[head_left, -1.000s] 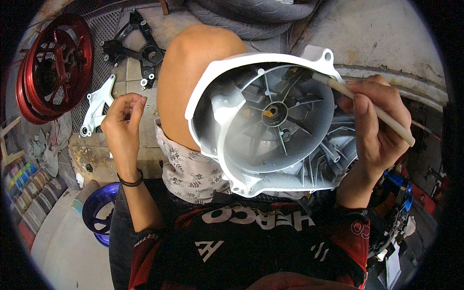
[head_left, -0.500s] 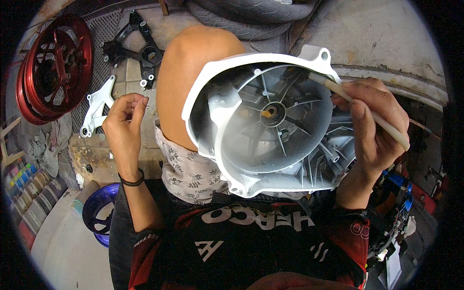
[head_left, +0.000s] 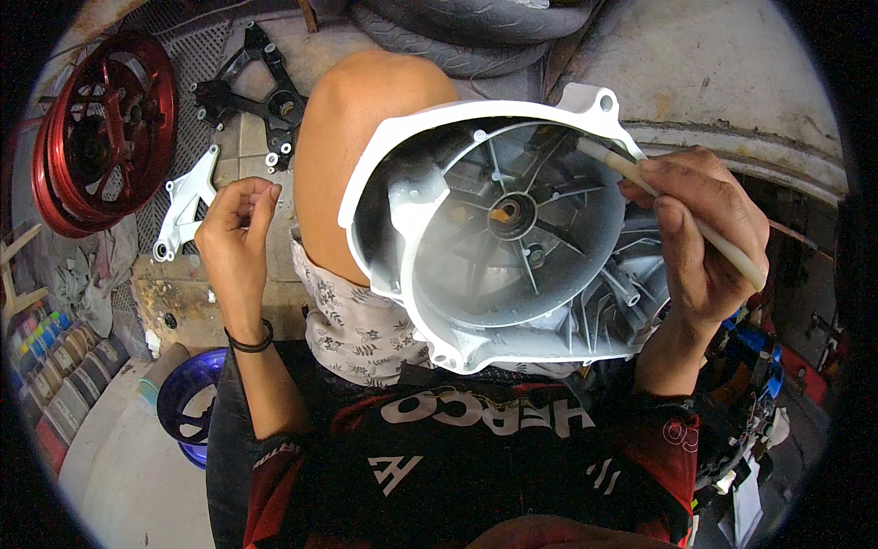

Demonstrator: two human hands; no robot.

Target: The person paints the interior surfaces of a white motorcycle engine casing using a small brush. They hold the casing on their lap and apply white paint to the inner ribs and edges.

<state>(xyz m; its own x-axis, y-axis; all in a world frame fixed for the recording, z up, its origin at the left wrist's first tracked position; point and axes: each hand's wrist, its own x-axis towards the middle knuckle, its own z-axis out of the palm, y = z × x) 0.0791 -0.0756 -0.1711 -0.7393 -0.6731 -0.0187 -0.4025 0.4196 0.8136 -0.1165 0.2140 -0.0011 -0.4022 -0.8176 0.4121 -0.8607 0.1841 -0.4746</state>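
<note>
A white, ribbed metal engine cover (head_left: 498, 238), bowl-shaped, rests on the person's lap against a bare knee (head_left: 366, 137), barely shifted from a moment ago. The right hand (head_left: 704, 238) grips a pale brush handle (head_left: 672, 212), its tip now inside the cover's rim. The left hand (head_left: 233, 229) hovers apart, loosely curled, empty, beside a red wheel (head_left: 105, 128).

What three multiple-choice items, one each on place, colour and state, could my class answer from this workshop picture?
1. Where does the white engine cover rest?
A. on the person's raised knee
B. on a shelf
C. on the floor

2. What colour is the wheel rim at upper left?
A. green
B. red
C. yellow

3. What does the right hand do?
A. hangs empty
B. holds a stick-like handle
C. grips a tyre

Answers: 1 A, the knee shows behind it. 2 B, it is plainly red. 3 B, fingers close around the pale handle.
</note>
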